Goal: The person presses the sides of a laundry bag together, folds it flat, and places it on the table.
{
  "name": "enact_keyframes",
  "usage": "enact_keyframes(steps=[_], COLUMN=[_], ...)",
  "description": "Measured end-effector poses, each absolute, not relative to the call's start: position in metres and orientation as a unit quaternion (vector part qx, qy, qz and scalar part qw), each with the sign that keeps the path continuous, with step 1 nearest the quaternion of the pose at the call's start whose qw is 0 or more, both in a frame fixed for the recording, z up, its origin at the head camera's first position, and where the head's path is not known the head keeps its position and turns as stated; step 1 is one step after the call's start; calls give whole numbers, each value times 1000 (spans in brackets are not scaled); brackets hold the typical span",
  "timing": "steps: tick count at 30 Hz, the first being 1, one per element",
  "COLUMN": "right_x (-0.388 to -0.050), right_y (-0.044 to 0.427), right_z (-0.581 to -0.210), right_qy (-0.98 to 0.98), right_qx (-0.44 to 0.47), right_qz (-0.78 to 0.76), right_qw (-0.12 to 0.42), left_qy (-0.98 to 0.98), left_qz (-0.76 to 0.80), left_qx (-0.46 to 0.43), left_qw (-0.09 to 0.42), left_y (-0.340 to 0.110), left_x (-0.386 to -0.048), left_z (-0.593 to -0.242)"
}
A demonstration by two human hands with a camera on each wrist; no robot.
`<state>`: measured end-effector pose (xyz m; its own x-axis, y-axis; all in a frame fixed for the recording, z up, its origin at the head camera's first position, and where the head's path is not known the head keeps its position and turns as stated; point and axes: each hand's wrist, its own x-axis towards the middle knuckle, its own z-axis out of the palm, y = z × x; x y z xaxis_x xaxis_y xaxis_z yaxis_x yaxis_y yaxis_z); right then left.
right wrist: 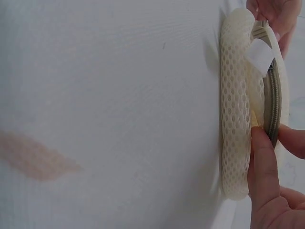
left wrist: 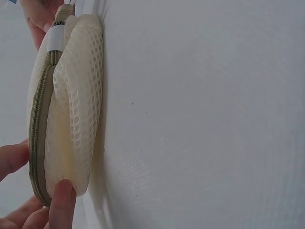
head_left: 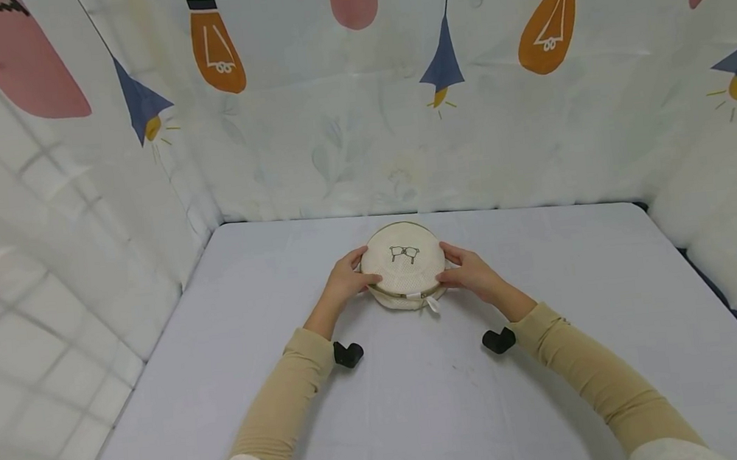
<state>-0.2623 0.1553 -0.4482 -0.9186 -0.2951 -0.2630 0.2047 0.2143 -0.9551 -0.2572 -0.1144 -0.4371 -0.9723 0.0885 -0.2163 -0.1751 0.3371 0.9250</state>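
A round cream mesh pouch (head_left: 405, 260) with a glasses drawing on top lies near the far edge of the table. The left hand (head_left: 349, 276) grips its left side, the right hand (head_left: 469, 272) its right side. In the left wrist view, the pouch (left wrist: 86, 95) shows a green-edged zipper, with the left hand's fingers (left wrist: 62, 202) around its rim. The right wrist view shows the mesh side of the pouch (right wrist: 236, 109) and a white tag, the right hand (right wrist: 274, 181) pinching the rim by the zipper. What the pouch holds is hidden.
A white cloth covers the table (head_left: 418, 403). Behind it hangs a curtain (head_left: 359, 134) printed with lamps and bulbs; another stretch of curtain runs along the left side. A small black piece (head_left: 349, 355) sits at the left wrist, a similar one (head_left: 499, 341) at the right.
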Motion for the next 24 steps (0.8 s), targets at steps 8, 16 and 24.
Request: enact_keyframes(steps=[8, 16, 24], right_x=[-263, -261, -260], right_y=[155, 155, 154], right_z=[-448, -449, -449], right_qy=[757, 783, 797], right_qx=[-31, -43, -62], right_qz=[-620, -588, -568], right_qw=[202, 198, 197], left_qy=[825, 844, 857], left_qz=[552, 523, 504], left_qx=[-30, -29, -18], left_qw=[119, 113, 108], left_y=[-113, -112, -112], left_x=[-260, -261, -260], left_z=[-437, -440, -439])
